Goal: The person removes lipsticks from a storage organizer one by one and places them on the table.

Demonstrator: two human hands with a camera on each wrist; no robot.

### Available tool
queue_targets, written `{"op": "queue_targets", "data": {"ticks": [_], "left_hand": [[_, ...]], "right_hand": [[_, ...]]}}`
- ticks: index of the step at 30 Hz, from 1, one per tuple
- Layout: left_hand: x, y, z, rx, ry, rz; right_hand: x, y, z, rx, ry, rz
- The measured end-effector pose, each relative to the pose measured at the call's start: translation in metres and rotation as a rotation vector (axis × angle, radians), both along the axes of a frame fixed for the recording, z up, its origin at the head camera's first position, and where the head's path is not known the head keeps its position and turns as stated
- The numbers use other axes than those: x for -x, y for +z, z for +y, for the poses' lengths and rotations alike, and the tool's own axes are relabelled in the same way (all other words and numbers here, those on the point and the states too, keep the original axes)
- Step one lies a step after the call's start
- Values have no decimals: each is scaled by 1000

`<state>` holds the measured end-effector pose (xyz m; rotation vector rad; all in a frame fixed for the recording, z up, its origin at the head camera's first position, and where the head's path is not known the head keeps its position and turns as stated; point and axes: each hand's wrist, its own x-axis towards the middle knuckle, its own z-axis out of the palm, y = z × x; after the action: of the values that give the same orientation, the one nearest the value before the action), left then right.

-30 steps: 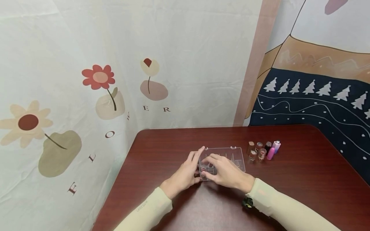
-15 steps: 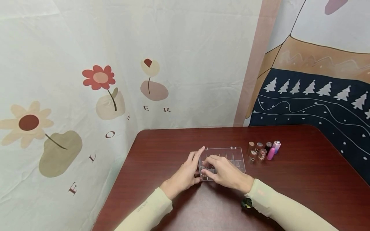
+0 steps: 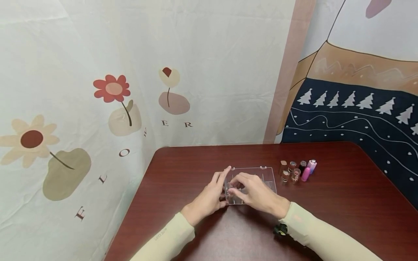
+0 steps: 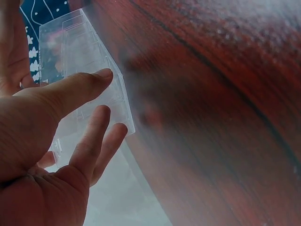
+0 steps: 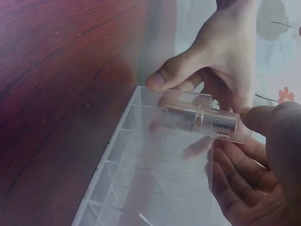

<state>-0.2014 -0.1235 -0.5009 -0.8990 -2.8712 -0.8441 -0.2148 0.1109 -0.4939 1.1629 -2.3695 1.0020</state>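
A clear plastic divided box [image 3: 268,177] sits on the table. My left hand [image 3: 209,190] rests spread along its left side, thumb by the near corner and index finger by the far one. Over the box's left end, my right hand [image 3: 253,191] pinches a clear-cased lipstick tube [image 5: 221,126] between thumb and fingers. In the right wrist view the tube overlaps the end compartment, with part of it behind the clear wall and its dark lettered part toward my right thumb. The left wrist view shows my left thumb [image 4: 89,89] and fingers against the clear box [image 4: 59,40].
Right of the box stands a group of cosmetics: a brown-topped tube [image 3: 283,167], several clear-topped lipsticks [image 3: 295,174], a black one [image 3: 303,165], a pink tube [image 3: 306,174] and a pink-and-blue tube [image 3: 312,165]. Printed cloth hangs behind the dark red table [image 3: 192,159].
My right thumb has shifted slightly away from the near edge of the box. The reddish spot seen between the right fingers a second ago no longer shows. My left hand stays put.
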Motion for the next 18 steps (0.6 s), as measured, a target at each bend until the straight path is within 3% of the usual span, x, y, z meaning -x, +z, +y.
{"op": "queue_targets", "data": {"ticks": [6, 18], "left_hand": [[0, -1, 0, -19, -7, -5], [0, -4, 1, -38, -9, -2]], "right_hand": [[-1, 6, 5, 41, 4, -4], [1, 14, 23, 86, -17, 116]]}}
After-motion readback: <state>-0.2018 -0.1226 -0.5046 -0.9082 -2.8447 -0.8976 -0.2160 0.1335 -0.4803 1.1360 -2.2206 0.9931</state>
